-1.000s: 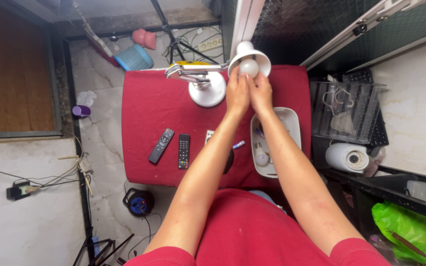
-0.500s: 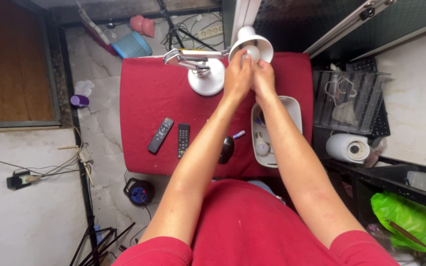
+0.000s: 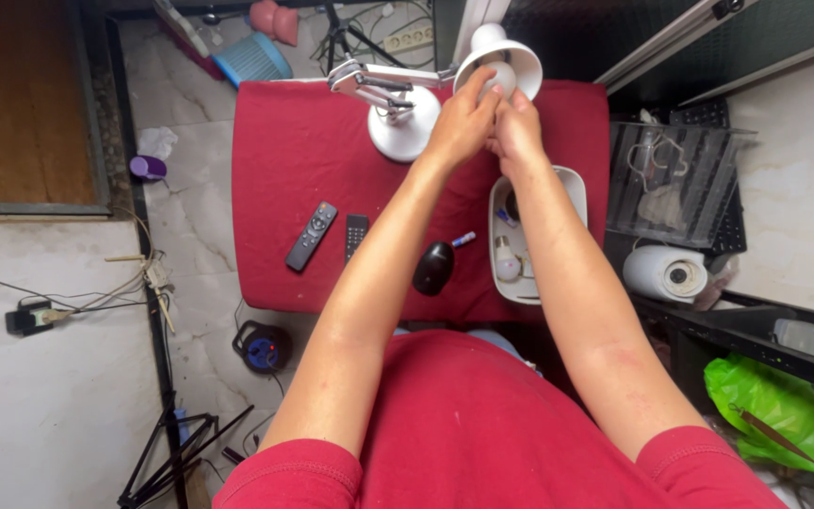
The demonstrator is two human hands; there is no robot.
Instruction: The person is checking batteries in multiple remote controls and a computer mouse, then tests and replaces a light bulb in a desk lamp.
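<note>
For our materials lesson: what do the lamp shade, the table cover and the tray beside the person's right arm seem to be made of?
Lamp shade: probably painted metal or plastic, smooth glossy white. Table cover: red cloth, matte, draped over the edges. Tray: likely white plastic, with a rounded moulded rim. Both hands, left hand and right hand, reach the shade.

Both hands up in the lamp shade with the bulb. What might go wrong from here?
1. The bulb sits at the fingertips of the left hand and right hand; a slip may drop it onto the table.
2. The lamp has a jointed arm and a small round base; pushing on the shade might tip it.
3. The tray lies under the right forearm and may get knocked.
</note>
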